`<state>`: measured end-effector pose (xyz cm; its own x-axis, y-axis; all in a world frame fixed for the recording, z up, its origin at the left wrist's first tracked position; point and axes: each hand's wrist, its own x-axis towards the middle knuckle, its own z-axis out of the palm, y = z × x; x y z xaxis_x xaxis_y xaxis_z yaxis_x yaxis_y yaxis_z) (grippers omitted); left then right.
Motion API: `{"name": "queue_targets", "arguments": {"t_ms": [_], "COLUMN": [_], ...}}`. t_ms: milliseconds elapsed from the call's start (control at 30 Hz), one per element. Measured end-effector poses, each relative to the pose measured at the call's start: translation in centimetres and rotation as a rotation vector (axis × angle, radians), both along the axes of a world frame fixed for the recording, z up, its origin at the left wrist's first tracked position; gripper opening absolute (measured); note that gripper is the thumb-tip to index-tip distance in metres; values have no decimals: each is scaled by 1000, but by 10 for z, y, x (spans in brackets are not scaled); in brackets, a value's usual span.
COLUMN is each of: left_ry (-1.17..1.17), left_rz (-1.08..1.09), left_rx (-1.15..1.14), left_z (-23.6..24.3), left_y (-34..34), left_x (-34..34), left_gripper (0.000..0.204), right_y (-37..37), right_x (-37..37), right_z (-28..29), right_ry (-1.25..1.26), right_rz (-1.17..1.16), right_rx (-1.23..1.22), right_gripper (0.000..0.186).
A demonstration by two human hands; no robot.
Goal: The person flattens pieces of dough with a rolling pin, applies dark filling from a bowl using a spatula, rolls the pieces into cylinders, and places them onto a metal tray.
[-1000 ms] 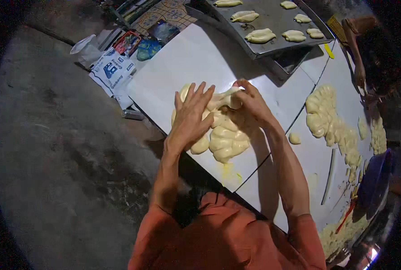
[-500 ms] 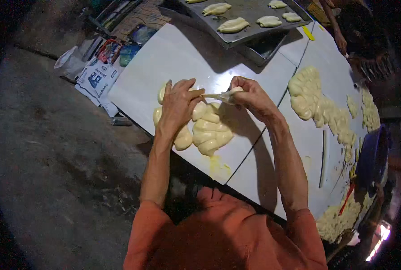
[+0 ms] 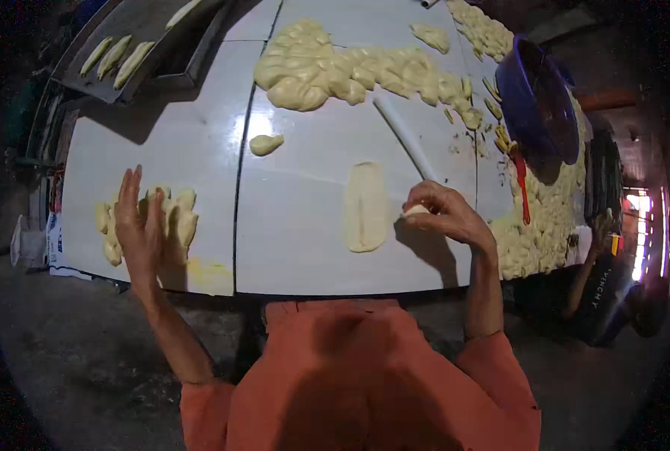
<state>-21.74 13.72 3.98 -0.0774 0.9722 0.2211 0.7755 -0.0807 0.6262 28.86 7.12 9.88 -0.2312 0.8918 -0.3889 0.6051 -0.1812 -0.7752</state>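
Note:
My left hand [image 3: 141, 229] is at the left with its fingers stretched out, over a cluster of pale yellow dough pieces [image 3: 181, 225] and hiding part of it. My right hand [image 3: 449, 214] has its fingers closed around a small piece of dough [image 3: 416, 211], held above the white tabletop [image 3: 297, 259]. Just left of that hand lies a long, flattened dough strip [image 3: 366, 207] with a line along its middle. A small pear-shaped dough lump [image 3: 266, 144] sits alone near the table seam. Beyond my right hand rests a white rod [image 3: 406, 139].
A large dough mass [image 3: 297, 68] spreads across the far side. A metal tray [image 3: 94, 83] with shaped dough stands at far left. At right are a purple basin [image 3: 534, 105], a red-handled tool [image 3: 521, 184] and many dough pieces [image 3: 534, 244]. Another person's arm [image 3: 587, 263] shows at far right.
The view has turned right. My hands, earlier close together stretching a piece of dough, have parted: the left is over the dough cluster, the right farther right with dough in its fingers.

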Motion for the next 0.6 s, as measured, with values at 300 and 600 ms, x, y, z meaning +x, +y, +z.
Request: {"name": "queue_targets", "arguments": {"t_ms": [300, 600], "left_ry": [97, 462], "left_rz": [-817, -792], "left_rx": [-147, -141], "left_z": [22, -20], "left_y": [-92, -130], "left_x": [272, 377], "left_gripper": [42, 85], "right_y": [-48, -102], "right_x": [46, 87], "right_z": [-19, -87], "right_ry": [-226, -559], "right_rz": [-60, 228], "right_rx": [206, 578], "right_gripper": [39, 85]}}
